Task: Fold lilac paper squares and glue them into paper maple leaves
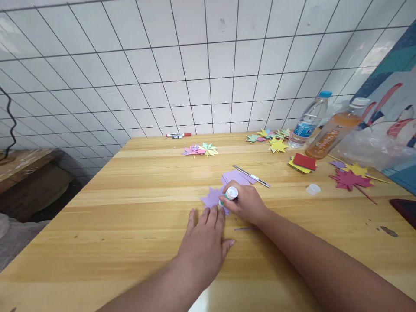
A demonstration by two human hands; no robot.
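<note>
A purple paper leaf [210,197] lies on the wooden table, its right part hidden by my hands. My left hand [203,242] is flat with fingers spread, the fingertips resting on the leaf's near edge. My right hand [245,201] is closed round a glue stick [231,193], tilted with its lower end down at the leaf. Behind that hand are purple paper sheets [235,177], with a craft knife [251,176] lying over them. A thin purple paper strip [243,229] lies below my right wrist.
Paper leaves lie in piles at the back [199,150] and back right [276,144]. A water bottle [305,123], an orange drink bottle [336,130], red paper [304,161], a white cap [313,189] and a dark red leaf [351,180] are on the right. Markers [178,135] lie by the tiled wall.
</note>
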